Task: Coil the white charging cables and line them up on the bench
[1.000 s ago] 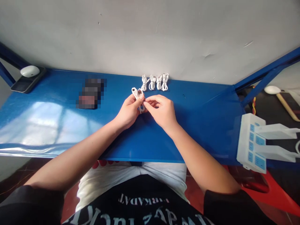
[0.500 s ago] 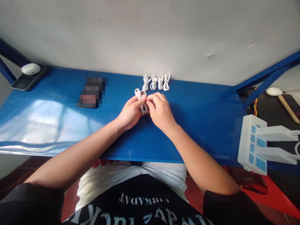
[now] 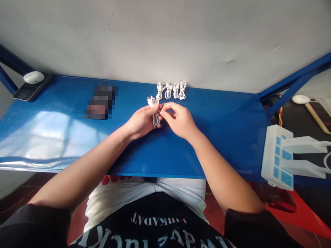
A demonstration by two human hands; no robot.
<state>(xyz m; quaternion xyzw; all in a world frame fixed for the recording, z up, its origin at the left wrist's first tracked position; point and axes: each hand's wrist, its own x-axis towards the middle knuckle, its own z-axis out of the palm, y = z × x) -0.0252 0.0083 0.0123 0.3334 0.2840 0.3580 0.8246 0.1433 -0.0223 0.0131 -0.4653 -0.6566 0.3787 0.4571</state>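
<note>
Over the middle of the blue table [image 3: 219, 137], my left hand [image 3: 141, 120] is closed around a small folded white cable [image 3: 154, 109], whose plugs stick up past the thumb. My right hand [image 3: 179, 119] meets it from the right, thumb and fingers pinched on the same cable near its middle. Just behind my hands, several coiled white cables [image 3: 171, 90] lie in a row against the wall.
A blurred dark object [image 3: 100, 102] lies on the table left of my hands. A black tray with a white rounded object [image 3: 30, 82] sits at the far left corner. A white and blue power strip [image 3: 280, 156] with white plugs hangs off the right edge.
Both hands stayed together on the cable, shifting slightly; my fingers reworked their hold, and the cable's plugs now stand closer together and more upright.
</note>
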